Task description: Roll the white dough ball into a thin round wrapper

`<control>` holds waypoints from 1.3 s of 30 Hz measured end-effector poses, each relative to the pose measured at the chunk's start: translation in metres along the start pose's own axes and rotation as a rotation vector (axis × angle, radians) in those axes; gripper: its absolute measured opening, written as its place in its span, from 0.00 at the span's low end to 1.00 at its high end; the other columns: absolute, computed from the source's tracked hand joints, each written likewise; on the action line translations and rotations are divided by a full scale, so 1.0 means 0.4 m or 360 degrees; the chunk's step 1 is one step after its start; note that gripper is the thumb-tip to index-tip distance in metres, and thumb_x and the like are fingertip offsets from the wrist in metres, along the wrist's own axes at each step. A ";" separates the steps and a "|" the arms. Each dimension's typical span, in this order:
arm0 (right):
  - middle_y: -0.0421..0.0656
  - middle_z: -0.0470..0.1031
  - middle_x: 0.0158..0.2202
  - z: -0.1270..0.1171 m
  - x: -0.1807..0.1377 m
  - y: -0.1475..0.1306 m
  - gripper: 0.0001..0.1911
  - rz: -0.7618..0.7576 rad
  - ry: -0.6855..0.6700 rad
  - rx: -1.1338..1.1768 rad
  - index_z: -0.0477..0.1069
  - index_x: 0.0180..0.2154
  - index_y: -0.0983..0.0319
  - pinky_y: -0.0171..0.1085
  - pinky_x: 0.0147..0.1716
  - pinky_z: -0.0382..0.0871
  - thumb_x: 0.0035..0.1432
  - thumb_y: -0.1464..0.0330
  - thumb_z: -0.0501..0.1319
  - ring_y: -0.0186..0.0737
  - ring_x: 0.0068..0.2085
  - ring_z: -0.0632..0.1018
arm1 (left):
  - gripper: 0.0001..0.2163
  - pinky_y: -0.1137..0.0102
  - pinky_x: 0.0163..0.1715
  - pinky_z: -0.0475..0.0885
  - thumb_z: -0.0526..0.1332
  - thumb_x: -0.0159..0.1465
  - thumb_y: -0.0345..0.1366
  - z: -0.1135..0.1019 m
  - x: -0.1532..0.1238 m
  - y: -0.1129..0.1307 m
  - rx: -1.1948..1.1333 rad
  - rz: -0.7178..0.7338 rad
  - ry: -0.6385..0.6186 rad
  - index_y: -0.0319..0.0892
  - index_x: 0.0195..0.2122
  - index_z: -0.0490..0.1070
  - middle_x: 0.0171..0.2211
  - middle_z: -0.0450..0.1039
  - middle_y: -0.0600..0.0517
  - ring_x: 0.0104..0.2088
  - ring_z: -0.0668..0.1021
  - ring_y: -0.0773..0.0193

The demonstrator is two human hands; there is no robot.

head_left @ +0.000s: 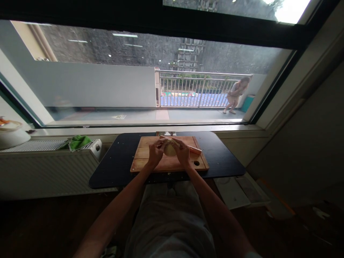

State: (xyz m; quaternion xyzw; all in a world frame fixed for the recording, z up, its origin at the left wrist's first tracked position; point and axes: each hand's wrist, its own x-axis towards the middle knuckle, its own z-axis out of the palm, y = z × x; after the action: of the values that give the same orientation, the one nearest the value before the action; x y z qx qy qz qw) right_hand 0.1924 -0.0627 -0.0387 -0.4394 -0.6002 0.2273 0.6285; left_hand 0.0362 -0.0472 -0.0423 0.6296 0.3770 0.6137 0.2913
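Observation:
A pale lump of dough point(170, 147) sits on a wooden cutting board point(150, 163) that lies on a small dark table point(115, 165). My left hand point(156, 152) is curled against the dough's left side. My right hand point(183, 152) is curled against its right side. Both hands grip the dough between them. A wooden rolling pin point(195, 150) lies on the board just behind my right hand, partly hidden by it.
A large window point(150, 82) rises right behind the table; a person stands on the balcony outside by a railing. At left, a white radiator point(40, 168) carries a green cloth point(77, 142) and a white bowl point(13, 134). Flat boards lie on the floor at right.

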 end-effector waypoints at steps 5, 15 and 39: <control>0.44 0.90 0.49 -0.009 -0.002 0.000 0.15 -0.0039 -0.0055 0.0052 0.89 0.47 0.56 0.48 0.55 0.82 0.67 0.56 0.69 0.53 0.49 0.88 | 0.13 0.63 0.48 0.83 0.70 0.70 0.47 -0.005 -0.005 0.010 -0.0117 0.0138 -0.0058 0.44 0.45 0.87 0.45 0.87 0.46 0.47 0.86 0.55; 0.45 0.90 0.48 0.002 -0.002 0.038 0.14 -0.0084 -0.0077 0.0175 0.88 0.46 0.56 0.48 0.54 0.83 0.66 0.56 0.70 0.53 0.49 0.88 | 0.10 0.65 0.44 0.82 0.70 0.71 0.43 -0.030 -0.005 0.025 -0.0100 0.0247 -0.0162 0.45 0.43 0.88 0.42 0.84 0.47 0.45 0.85 0.57; 0.48 0.88 0.47 -0.001 0.027 0.047 0.18 0.0025 0.0061 0.0170 0.85 0.46 0.59 0.45 0.47 0.83 0.65 0.53 0.68 0.49 0.45 0.86 | 0.23 0.65 0.40 0.80 0.77 0.61 0.52 -0.021 0.003 -0.031 -0.0274 -0.0212 -0.0244 0.40 0.48 0.81 0.43 0.84 0.43 0.41 0.84 0.56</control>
State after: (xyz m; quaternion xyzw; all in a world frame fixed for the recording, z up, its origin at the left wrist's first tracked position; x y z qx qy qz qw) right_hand 0.1993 -0.0444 -0.0479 -0.4141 -0.5717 0.2556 0.6606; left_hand 0.0264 -0.0404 -0.0512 0.6209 0.3405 0.5732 0.4122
